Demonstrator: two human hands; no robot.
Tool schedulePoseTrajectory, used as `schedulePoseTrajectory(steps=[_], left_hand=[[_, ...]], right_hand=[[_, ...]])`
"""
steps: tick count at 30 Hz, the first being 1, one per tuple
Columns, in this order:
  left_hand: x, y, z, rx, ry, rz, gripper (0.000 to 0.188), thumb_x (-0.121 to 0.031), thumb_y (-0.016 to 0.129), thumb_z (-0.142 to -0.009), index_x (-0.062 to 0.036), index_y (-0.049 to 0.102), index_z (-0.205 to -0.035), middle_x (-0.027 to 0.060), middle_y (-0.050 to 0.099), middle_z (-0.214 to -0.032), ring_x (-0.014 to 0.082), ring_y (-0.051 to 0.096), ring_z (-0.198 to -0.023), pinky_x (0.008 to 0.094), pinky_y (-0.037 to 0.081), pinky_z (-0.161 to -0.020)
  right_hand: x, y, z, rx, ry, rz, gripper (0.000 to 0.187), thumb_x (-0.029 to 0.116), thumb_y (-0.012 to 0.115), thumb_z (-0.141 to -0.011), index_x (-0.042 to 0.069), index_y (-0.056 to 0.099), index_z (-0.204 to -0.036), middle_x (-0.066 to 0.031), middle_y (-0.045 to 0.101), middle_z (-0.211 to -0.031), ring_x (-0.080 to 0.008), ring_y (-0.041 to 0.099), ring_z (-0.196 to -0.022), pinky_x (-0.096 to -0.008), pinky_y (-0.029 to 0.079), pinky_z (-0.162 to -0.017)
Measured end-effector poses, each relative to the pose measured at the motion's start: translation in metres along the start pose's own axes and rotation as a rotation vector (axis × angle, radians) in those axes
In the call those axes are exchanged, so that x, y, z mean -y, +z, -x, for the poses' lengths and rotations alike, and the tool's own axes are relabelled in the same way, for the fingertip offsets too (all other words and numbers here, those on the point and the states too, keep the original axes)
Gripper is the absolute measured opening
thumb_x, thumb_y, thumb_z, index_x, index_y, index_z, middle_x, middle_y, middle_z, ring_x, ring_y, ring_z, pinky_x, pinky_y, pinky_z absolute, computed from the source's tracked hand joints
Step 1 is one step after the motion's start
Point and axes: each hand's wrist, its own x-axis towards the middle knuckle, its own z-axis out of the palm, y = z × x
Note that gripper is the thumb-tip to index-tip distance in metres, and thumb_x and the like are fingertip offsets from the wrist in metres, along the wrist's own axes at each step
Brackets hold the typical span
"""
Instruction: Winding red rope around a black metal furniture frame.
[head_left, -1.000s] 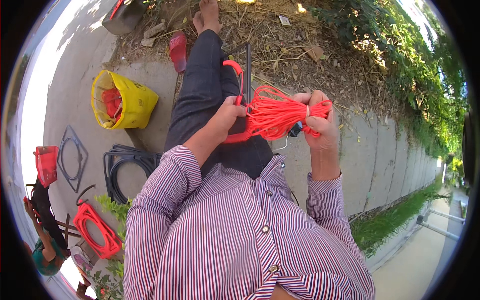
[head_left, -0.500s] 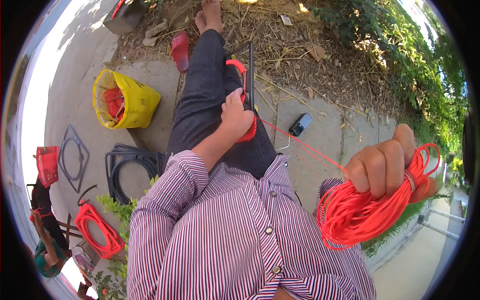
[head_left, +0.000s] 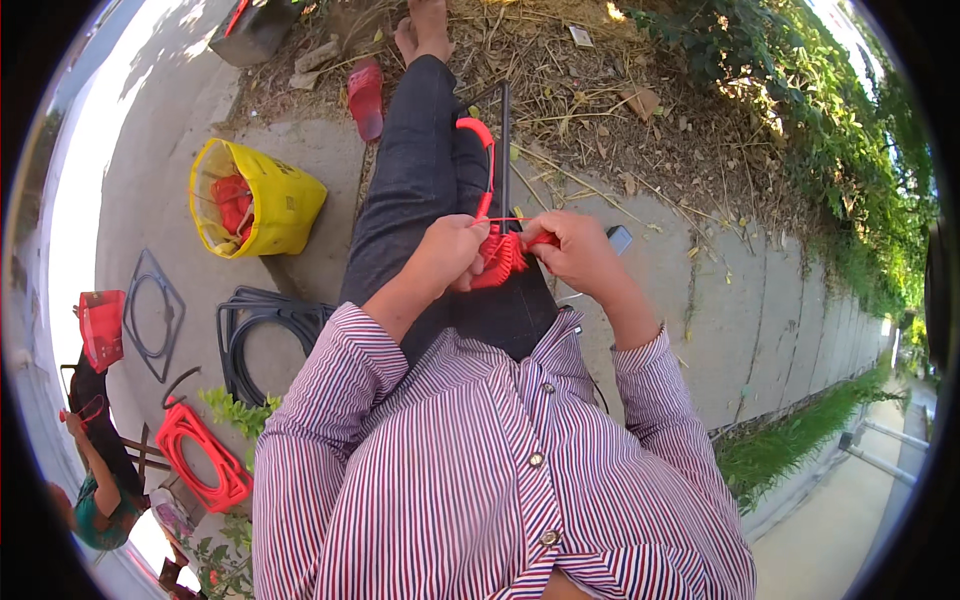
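Observation:
A black metal frame [head_left: 505,150] rests across my lap, and its curved bar is wrapped in red cord [head_left: 476,130]. Tight red coils [head_left: 508,255] cover its near part. My left hand [head_left: 450,250] is closed at the left side of these coils, its fingertips pinching the red cord. Just to the right, my right hand [head_left: 575,250] is closed with a bit of red cord showing at its fingers; most of the bundle is hidden. A short strand stretches between the two hands above the coils.
Left of my legs stands a yellow bag [head_left: 285,205] with red material inside. Dark frames [head_left: 265,300] and a red-wrapped frame [head_left: 205,455] lie on the concrete. A red slipper [head_left: 366,98] sits near my foot. Another person [head_left: 100,490] works with red cord at far left.
My right hand has come in from far right to the frame, and the long taut strand is now short. My left hand has shifted slightly down and left on the coils.

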Motion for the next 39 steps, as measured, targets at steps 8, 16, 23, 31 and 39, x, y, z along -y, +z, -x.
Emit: schedulePoseTrajectory(steps=[8, 16, 23, 31, 39], left_hand=[[-0.019, -0.016, 0.009, -0.313, 0.369, -0.141, 0.026, -0.024, 0.058, -0.085, 0.002, 0.06, -0.084, 0.0158, 0.06, -0.068, 0.0277, 0.06, -0.061, 0.0372, 0.045, -0.05], [-0.041, -0.014, 0.021, 0.386, 0.006, 0.69, 0.028, -0.028, 0.051, -0.093, -0.0104, 0.056, -0.073, -0.0032, 0.047, -0.052, 0.0076, 0.026, -0.035, 0.0248, 0.03, -0.04], [-0.023, 0.0, 0.009, 0.069, -0.047, 0.538, 0.03, -0.034, 0.058, -0.091, -0.0109, 0.056, -0.073, -0.0015, 0.053, -0.061, 0.008, 0.037, -0.041, 0.0256, 0.031, -0.042], [-0.023, 0.02, -0.003, 0.015, -0.206, 0.497, 0.031, -0.032, 0.044, -0.096, -0.0083, 0.053, -0.079, 0.0142, 0.065, -0.074, 0.0134, 0.047, -0.043, 0.0255, 0.036, -0.04], [-0.016, 0.015, -0.011, 0.075, -0.21, 0.526, 0.016, -0.019, 0.045, -0.087, -0.0065, 0.054, -0.083, 0.0146, 0.064, -0.069, 0.0106, 0.04, -0.04, 0.0238, 0.035, -0.039]], right_hand=[[0.006, 0.03, -0.008, -0.274, -0.088, -0.557, 0.026, 0.005, 0.071, -0.078, 0.001, 0.062, -0.102, -0.0068, 0.064, -0.099, -0.0165, 0.063, -0.085, -0.0296, 0.05, -0.079], [0.028, 0.011, -0.014, -0.389, -0.515, -0.205, 0.038, 0.011, 0.075, -0.078, 0.003, 0.061, -0.113, -0.0092, 0.062, -0.108, -0.0242, 0.061, -0.099, -0.037, 0.047, -0.09], [0.018, -0.104, 0.045, -0.37, -0.451, -1.653, 0.032, 0.033, 0.046, -0.099, 0.003, 0.052, -0.107, -0.0046, 0.055, -0.087, -0.018, 0.054, -0.082, -0.0366, 0.045, -0.088], [0.024, -0.218, 0.181, -0.442, -0.568, -1.354, 0.028, 0.028, 0.044, -0.101, 0.0, 0.048, -0.101, -0.0006, 0.044, -0.063, -0.01, 0.038, -0.047, -0.0252, 0.033, -0.048], [-0.032, -0.208, 0.257, -1.197, -0.018, -0.678, 0.031, 0.028, 0.053, -0.098, -0.001, 0.053, -0.109, -0.0011, 0.053, -0.079, -0.0083, 0.045, -0.062, -0.0243, 0.039, -0.055]])
